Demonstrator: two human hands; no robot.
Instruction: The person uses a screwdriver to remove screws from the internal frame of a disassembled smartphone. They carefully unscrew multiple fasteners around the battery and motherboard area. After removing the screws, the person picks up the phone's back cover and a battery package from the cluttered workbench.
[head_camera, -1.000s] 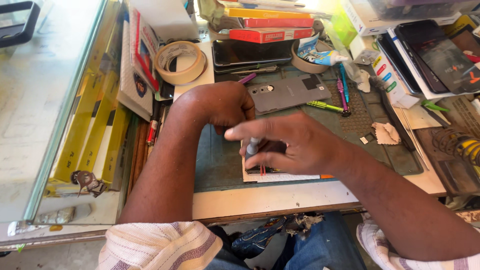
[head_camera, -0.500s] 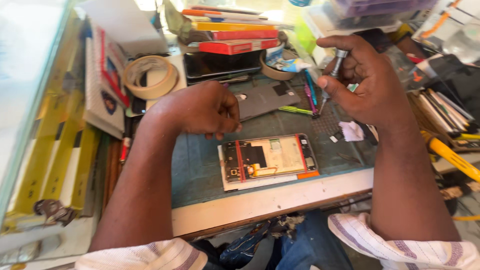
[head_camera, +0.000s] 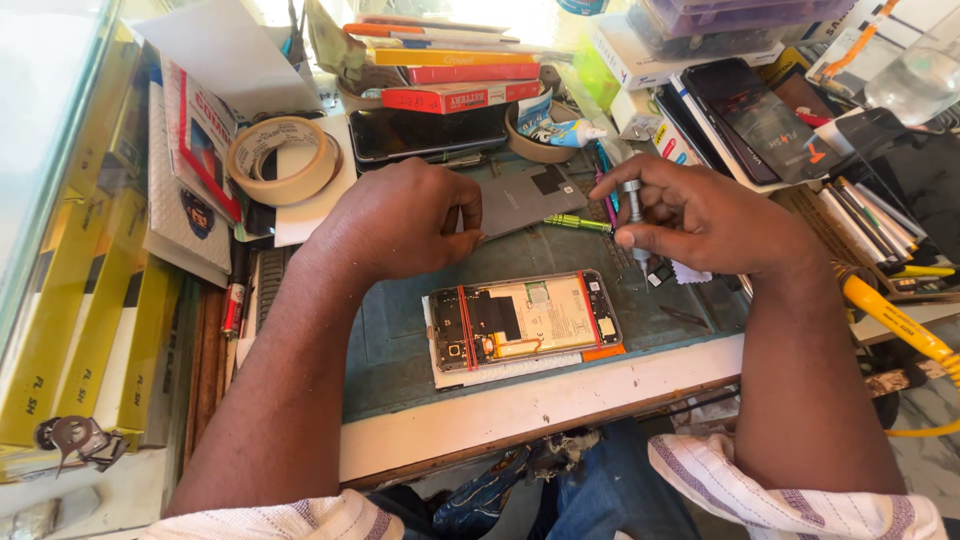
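Phone (head_camera: 525, 322) lies open, back off, face down on the green mat (head_camera: 400, 340), near the bench's front edge, midway between both hands and touched by neither. Far left: yellow boxes (head_camera: 70, 300) stacked on edge, then a packet (head_camera: 200, 140) with red print and a tape roll (head_camera: 283, 160) lying flat on white paper. Left hand (head_camera: 400, 220) rests on the mat just above the phone, fingers curled into a loose fist; looks like nothing in it, but the palm is hidden so can't be sure. Just right of it, touching or nearly touching the fingertips, a grey back cover (head_camera: 525, 195) lies flat. Behind that, a dark phone (head_camera: 428, 132) face up, with a stack of red and orange boxes (head_camera: 460, 75) further back. Green-handled tool (head_camera: 578, 224) lies on the mat between cover and right hand. Right hand (head_camera: 710, 215) hovers above the phone's right end, thumb and fingers pinching a small metal screwdriver (head_camera: 633, 215) held roughly upright, tip down, clear of the phone. Right of it: more phones (head_camera: 760, 115) stacked face up, a row of flat tools (head_camera: 870, 220), and a yellow cable (head_camera: 900, 325) running off the bench edge.
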